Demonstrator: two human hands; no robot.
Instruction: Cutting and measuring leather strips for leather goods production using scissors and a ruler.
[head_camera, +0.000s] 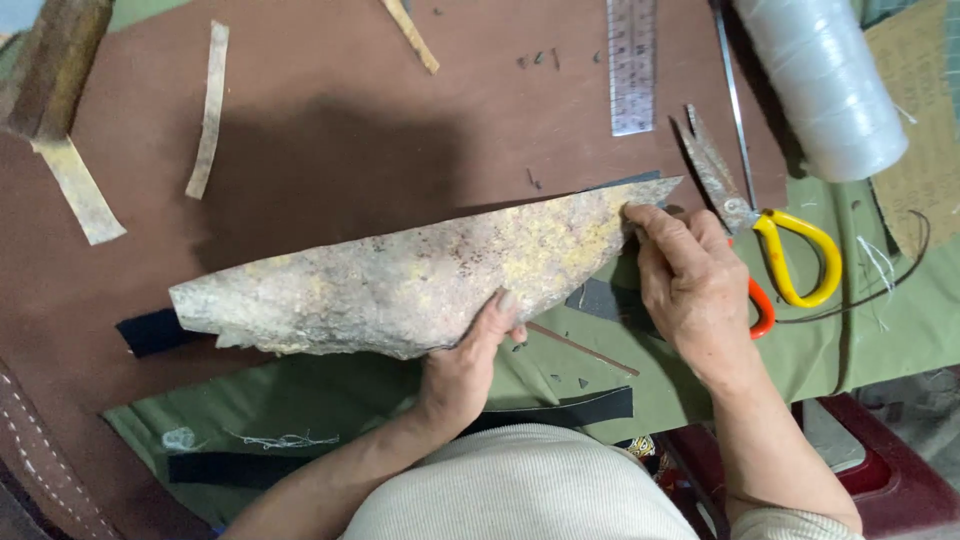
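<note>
Head camera showed me both hands on a long mottled sheet (420, 275), yellowish and grey, which lay across the brown tabletop (330, 130) and partly over a green cloth (690, 350). I saw the left hand (465, 365) at the lower edge of the sheet, its fingers closed on that edge with the thumb on top. The right hand (690, 290) was at the pointed right end, the fingers pressed together on the tip. A dark strip (150, 332) came out from under the left end of the sheet. Just beside the right hand lay scissors (770, 245) with yellow and orange handles. A metal ruler (631, 65) and a white roll (825, 85) were further up, well apart from the hands.
</note>
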